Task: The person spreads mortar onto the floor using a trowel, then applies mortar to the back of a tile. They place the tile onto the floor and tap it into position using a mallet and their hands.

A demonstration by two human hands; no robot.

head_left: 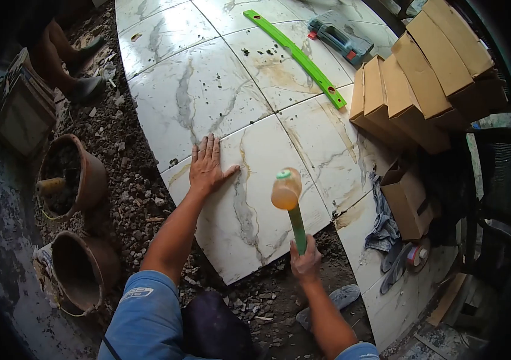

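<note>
My left hand [208, 167] lies flat with its fingers spread near the upper left edge of a white marbled tile [231, 222]. My right hand [306, 259] is wrapped round the green handle of a mallet [287, 189]. The mallet's orange-brown head, with a green cap end, shows over the right part of the same tile; whether it touches the tile I cannot tell. Dark soil and gravel show along the tile's near edge. A bright green level [296, 54] rests on the tiles farther off.
A blue-grey tool case [341, 37] and cardboard boxes [408, 90] stand at the upper right. Two buckets [96, 174] sit on rubble at the left. Another person's legs [57, 60] are at the upper left. A cloth [383, 216], sandals and a tape roll [417, 256] lie at the right.
</note>
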